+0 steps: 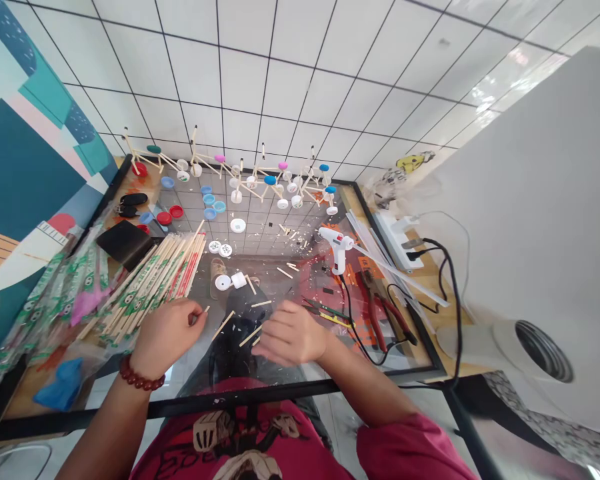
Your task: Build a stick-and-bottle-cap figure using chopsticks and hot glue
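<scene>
Pinching a short stick (203, 311) between thumb and forefinger, left hand (166, 335) sits low over the glass worktop (260, 233), grip narrow and closed on it; two cut sticks (223, 325) lie just beside; right hand (291, 333), fingers down at one stick's end, grip cannot be told; chopsticks (155, 280) bundled left; glue gun (336, 247) and pliers (380, 313) right; stick-and-cap models (260, 180) along the far edge.

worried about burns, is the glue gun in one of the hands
No, the glue gun stands on the glass table, beyond the right hand.
</scene>
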Demonstrator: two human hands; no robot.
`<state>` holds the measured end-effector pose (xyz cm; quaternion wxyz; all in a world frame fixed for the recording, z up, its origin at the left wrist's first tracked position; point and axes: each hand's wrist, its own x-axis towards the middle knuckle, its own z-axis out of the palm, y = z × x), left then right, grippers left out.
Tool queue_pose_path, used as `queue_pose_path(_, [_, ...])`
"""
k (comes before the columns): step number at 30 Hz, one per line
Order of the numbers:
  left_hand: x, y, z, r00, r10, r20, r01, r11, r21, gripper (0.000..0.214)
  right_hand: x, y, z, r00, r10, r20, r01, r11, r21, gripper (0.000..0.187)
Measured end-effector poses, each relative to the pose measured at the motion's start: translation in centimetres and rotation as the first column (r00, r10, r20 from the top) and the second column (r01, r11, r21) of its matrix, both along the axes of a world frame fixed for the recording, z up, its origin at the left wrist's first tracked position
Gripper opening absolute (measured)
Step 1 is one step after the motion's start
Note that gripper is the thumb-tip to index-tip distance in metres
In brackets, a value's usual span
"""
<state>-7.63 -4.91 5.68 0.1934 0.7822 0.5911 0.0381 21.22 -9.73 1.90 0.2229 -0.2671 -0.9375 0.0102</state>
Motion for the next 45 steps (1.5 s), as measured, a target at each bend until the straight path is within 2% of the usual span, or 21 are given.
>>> queue_pose_path(3, [1.0, -0.6, -0.3, 0.996, -0.016, 0.089, 0.01, 0.997, 0.071, 0.031, -0.8, -0.9, 0.4, 0.99, 0.13, 0.045, -0.136, 0.977, 0.163, 0.03])
queue_pose_path(7, [2.0, -1.1, -0.5, 0.989, -0.013, 0.146, -0.001, 0.995, 0.096, 0.032, -0.1, -1.0, 1.7, 0.995, 0.084, 0.048, -0.092, 0.975, 0.205, 0.031])
queue_pose_path(10, [1.9, -1.0, -0.7, 0.99, -0.01, 0.138, 0.001, 0.998, 0.066, 0.03, 1.7, -0.4, 2.9, 0.993, -0.095, 0.076, 0.089, 0.992, 0.089, 0.031])
queue_pose_path(13, [1.3, -0.6, -1.1, 0.99, -0.024, 0.136, 0.02, 0.999, 0.036, 0.025, 3.2, 0.2, 3.6, 0.963, -0.253, 0.096, 0.258, 0.965, -0.051, 0.024])
queue_pose_path(17, [0.5, -0.2, -1.2, 0.986, 0.024, 0.164, -0.035, 0.997, 0.064, 0.024, 3.6, 0.4, 3.6, 0.969, -0.196, 0.151, 0.225, 0.953, -0.204, 0.01])
queue_pose_path(19, [0.6, -0.3, -1.1, 0.981, 0.028, 0.191, -0.051, 0.992, 0.117, 0.027, 3.2, 0.3, 3.5, 0.973, -0.157, 0.172, 0.2, 0.941, -0.274, 0.014])
queue_pose_path(22, [1.1, -0.6, -0.8, 0.968, -0.014, 0.251, -0.038, 0.978, 0.203, 0.032, 2.4, 0.2, 3.1, 0.979, -0.121, 0.167, 0.171, 0.928, -0.332, 0.024])
queue_pose_path(25, [1.4, -0.9, -0.7, 0.945, -0.089, 0.316, 0.017, 0.975, 0.223, 0.029, 1.6, 0.3, 2.4, 0.982, -0.094, 0.164, 0.145, 0.932, -0.332, 0.02])
queue_pose_path(27, [1.3, -1.0, -0.9, 0.93, -0.151, 0.336, 0.093, 0.979, 0.181, 0.028, 1.2, 0.4, 1.9, 0.982, -0.086, 0.168, 0.137, 0.938, -0.319, 0.017])
queue_pose_path(31, [1.7, -1.2, -1.0, 0.896, -0.27, 0.352, 0.294, 0.956, -0.015, 0.021, 0.4, 0.5, 1.4, 0.98, -0.085, 0.18, 0.14, 0.937, -0.321, 0.015])
queue_pose_path(34, [3.5, -1.9, -0.5, 0.898, -0.332, 0.288, 0.354, 0.935, -0.026, 0.019, -0.2, 0.4, 1.5, 0.969, -0.102, 0.225, 0.178, 0.922, -0.345, 0.007])
queue_pose_path(36, [5.3, -2.7, 0.1, 0.912, -0.388, 0.132, 0.391, 0.92, -0.003, 0.016, -0.5, 0.2, 1.7, 0.962, -0.099, 0.255, 0.188, 0.917, -0.353, 0.008])
queue_pose_path(38, [7.0, -3.5, 0.8, 0.901, -0.432, -0.043, 0.429, 0.901, -0.068, 0.017, -0.7, 0.0, 1.9, 0.954, -0.091, 0.286, 0.193, 0.916, -0.351, 0.009])
queue_pose_path(40, [8.4, -4.0, 1.3, 0.879, -0.453, -0.149, 0.431, 0.889, -0.158, 0.021, -0.8, -0.2, 2.0, 0.944, -0.089, 0.318, 0.205, 0.914, -0.35, 0.01])
queue_pose_path(42, [9.3, -4.4, 1.6, 0.868, -0.457, -0.195, 0.422, 0.885, -0.198, 0.029, -0.7, -0.3, 2.2, 0.936, -0.093, 0.338, 0.219, 0.908, -0.357, 0.009])
queue_pose_path(45, [9.6, -4.6, 1.5, 0.876, -0.442, -0.191, 0.413, 0.894, -0.171, 0.031, -0.3, -0.2, 2.4, 0.931, -0.123, 0.342, 0.25, 0.9, -0.358, 0.01])
